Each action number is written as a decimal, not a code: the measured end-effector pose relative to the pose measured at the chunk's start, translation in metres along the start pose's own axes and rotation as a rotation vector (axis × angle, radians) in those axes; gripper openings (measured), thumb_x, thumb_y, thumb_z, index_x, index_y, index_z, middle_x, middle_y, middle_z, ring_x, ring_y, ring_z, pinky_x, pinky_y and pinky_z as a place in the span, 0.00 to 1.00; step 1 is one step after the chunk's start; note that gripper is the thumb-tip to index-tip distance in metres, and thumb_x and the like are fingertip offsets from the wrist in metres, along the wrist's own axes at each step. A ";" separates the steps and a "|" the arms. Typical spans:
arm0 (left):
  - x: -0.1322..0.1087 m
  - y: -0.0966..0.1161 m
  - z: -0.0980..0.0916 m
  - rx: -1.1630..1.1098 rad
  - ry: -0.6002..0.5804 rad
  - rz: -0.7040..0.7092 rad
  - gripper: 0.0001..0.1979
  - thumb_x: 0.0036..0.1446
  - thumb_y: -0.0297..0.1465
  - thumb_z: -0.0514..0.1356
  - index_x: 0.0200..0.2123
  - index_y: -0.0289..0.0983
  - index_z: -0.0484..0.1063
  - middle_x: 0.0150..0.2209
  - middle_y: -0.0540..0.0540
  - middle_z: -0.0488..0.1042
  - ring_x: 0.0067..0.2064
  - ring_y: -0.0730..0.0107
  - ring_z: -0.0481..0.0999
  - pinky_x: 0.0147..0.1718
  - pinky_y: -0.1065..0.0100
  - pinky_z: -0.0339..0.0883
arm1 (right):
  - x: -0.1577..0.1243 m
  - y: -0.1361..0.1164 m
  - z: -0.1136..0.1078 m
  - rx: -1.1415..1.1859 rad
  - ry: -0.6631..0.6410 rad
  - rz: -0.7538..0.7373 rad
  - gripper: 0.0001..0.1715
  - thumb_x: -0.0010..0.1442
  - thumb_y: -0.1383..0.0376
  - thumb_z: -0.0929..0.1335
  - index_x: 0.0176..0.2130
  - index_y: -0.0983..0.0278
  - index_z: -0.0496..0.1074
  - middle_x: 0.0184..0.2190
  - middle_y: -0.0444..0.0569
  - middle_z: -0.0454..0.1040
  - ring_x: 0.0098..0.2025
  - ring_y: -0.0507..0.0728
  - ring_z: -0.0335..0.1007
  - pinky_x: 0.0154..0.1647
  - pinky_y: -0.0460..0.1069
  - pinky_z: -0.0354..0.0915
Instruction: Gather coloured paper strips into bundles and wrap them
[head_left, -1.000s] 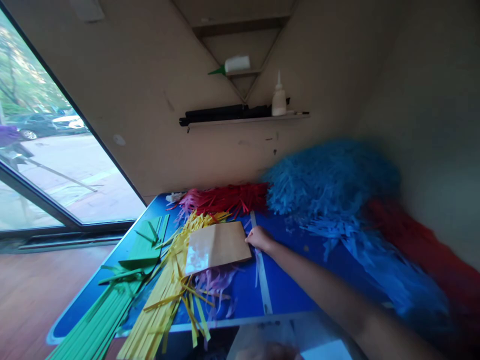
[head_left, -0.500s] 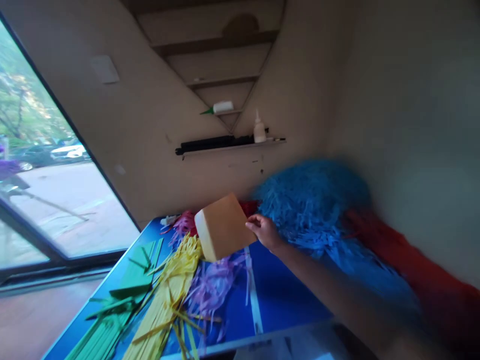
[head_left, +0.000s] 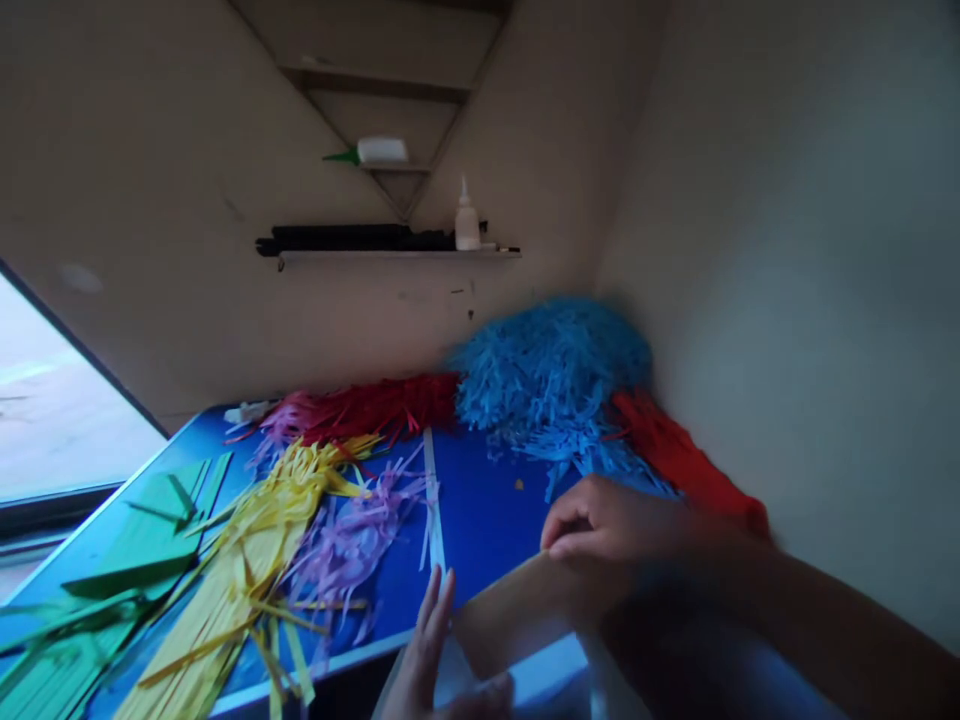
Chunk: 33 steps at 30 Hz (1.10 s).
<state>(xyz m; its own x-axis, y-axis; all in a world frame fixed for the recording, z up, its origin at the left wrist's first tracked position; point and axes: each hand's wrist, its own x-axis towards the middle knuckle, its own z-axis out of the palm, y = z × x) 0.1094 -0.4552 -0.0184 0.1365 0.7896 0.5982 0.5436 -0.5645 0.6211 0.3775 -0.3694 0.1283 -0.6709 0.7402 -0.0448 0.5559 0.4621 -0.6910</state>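
Note:
My right hand point(head_left: 600, 525) pinches the upper edge of a tan cardboard piece point(head_left: 514, 612) in front of the table's near edge. My left hand point(head_left: 429, 665) is raised at the card's left side, fingers stretched and thumb apart; I cannot tell whether it touches the card. Beneath the card is something pale, partly hidden by my hands. Purple paper strips point(head_left: 352, 545) lie on the blue table point(head_left: 487, 510) just beyond my left hand. Past my right hand is a big heap of blue shredded paper point(head_left: 551, 365).
Yellow paper strips point(head_left: 225, 600) and green paper strips point(head_left: 127, 560) cover the table's left side. Red fringe point(head_left: 382, 408) runs along the wall, with more red paper point(head_left: 690, 460) at right. Above, a narrow shelf point(head_left: 390, 255) holds a white nozzle bottle point(head_left: 466, 222).
My right hand has brought the cardboard piece down and toward me from above the table. My left hand has come into view beside it. The view has shifted to the right.

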 end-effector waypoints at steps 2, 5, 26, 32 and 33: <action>0.002 -0.003 0.004 -0.030 -0.015 -0.029 0.34 0.56 0.40 0.64 0.65 0.49 0.59 0.47 0.42 0.80 0.35 0.59 0.83 0.24 0.68 0.79 | 0.002 0.003 0.007 0.092 -0.028 0.022 0.11 0.56 0.65 0.69 0.38 0.62 0.82 0.34 0.45 0.82 0.37 0.56 0.77 0.35 0.45 0.65; 0.005 -0.002 0.002 -0.064 -0.092 0.061 0.25 0.58 0.36 0.63 0.59 0.49 0.68 0.44 0.44 0.81 0.28 0.69 0.82 0.23 0.73 0.77 | 0.004 0.004 0.013 0.165 -0.040 0.036 0.10 0.55 0.65 0.70 0.37 0.61 0.82 0.33 0.44 0.82 0.36 0.56 0.77 0.35 0.45 0.65; 0.010 0.003 -0.009 -0.014 -0.168 0.132 0.17 0.57 0.41 0.64 0.48 0.44 0.72 0.38 0.50 0.83 0.38 0.69 0.83 0.38 0.75 0.77 | 0.049 -0.014 0.039 -0.152 -0.288 -0.119 0.10 0.57 0.71 0.70 0.38 0.62 0.80 0.36 0.44 0.82 0.39 0.54 0.76 0.38 0.45 0.62; 0.008 0.005 -0.011 -0.014 -0.170 0.024 0.23 0.55 0.44 0.65 0.51 0.43 0.71 0.41 0.46 0.83 0.39 0.66 0.83 0.37 0.73 0.78 | 0.043 0.007 0.049 -0.160 -0.117 -0.219 0.06 0.59 0.69 0.70 0.36 0.62 0.79 0.34 0.43 0.82 0.36 0.53 0.76 0.41 0.48 0.60; 0.009 0.006 -0.011 -0.013 -0.173 0.008 0.23 0.55 0.44 0.65 0.51 0.43 0.70 0.41 0.46 0.83 0.40 0.66 0.83 0.38 0.73 0.78 | 0.042 0.010 0.051 -0.173 -0.089 -0.262 0.05 0.60 0.68 0.70 0.37 0.63 0.78 0.34 0.44 0.82 0.36 0.53 0.76 0.41 0.48 0.59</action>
<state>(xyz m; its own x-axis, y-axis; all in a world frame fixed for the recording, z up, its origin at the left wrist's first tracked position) 0.1046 -0.4545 -0.0039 0.2821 0.8141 0.5076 0.5314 -0.5731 0.6238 0.3296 -0.3589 0.0830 -0.8383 0.5428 0.0507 0.4283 0.7132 -0.5549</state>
